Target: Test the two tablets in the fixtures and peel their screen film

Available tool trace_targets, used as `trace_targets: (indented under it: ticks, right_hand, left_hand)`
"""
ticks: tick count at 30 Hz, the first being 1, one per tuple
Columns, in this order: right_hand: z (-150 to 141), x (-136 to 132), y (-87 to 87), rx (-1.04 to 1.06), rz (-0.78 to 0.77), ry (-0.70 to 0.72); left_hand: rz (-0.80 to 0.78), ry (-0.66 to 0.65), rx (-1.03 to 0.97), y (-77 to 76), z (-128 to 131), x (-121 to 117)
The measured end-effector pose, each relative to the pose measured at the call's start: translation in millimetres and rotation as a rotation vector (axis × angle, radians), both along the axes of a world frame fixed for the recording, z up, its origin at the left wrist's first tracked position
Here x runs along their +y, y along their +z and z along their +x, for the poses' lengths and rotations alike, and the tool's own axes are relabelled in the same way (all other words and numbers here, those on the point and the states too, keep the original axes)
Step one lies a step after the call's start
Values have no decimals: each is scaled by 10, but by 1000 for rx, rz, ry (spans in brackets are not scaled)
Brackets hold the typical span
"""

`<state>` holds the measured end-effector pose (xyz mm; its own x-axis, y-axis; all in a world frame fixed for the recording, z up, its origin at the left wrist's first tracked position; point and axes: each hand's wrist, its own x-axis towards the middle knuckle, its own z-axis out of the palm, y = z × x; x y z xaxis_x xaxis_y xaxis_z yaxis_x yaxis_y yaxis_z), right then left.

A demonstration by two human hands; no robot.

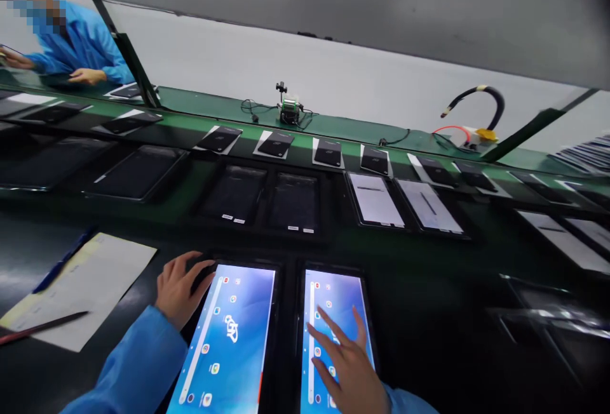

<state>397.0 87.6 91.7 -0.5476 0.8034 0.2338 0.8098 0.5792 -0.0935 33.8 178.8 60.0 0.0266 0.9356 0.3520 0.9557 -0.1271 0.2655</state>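
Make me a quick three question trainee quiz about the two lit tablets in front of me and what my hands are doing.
1. True or false: both near tablets show lit blue home screens.
2. Which hand lies on a screen?
3. Paper sheet lies: A left, B right?

Key
1. True: left lit black-framed tablet and right lit black-framed tablet.
2. The right hand; the left hand holds the left tablet's top corner.
3. A: white paper sheet.
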Motion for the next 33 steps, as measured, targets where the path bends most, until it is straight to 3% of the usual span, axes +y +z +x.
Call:
trace_targets:
  ticks: [3,6,10,13,21,26,28,30,33]
  right_hand:
    - [43,351,24,130,-8,-164]
    - [-4,789,-59,262,-80,-335]
    - [-157,1137,-233,322,-150,-421]
    - [-230,1199,-276,379,-191,-496]
    - [-223,1226,-185,469,-249,-572]
    - [-346,1306,-129,493,-243,-582]
    - [-353,1236,-6,498,-242,-569]
    - [-220,968,174,509,-236,-546]
    - [309,124,398,516,-210,-537]
  left_hand:
    - [-33,4,29,50,90,218]
    - [-53,1,45,59,167,333]
    - [-18,47,47,36,228,368]
    - [12,64,28,-4,229,361]
    - [31,25,-155,-147,90,432]
    - [11,-1,-217,-131,115,517]
    - [20,9,-217,-77,161,478]
    - [45,14,-210,3,179,282]
    - [92,-51,-195,153,74,-383]
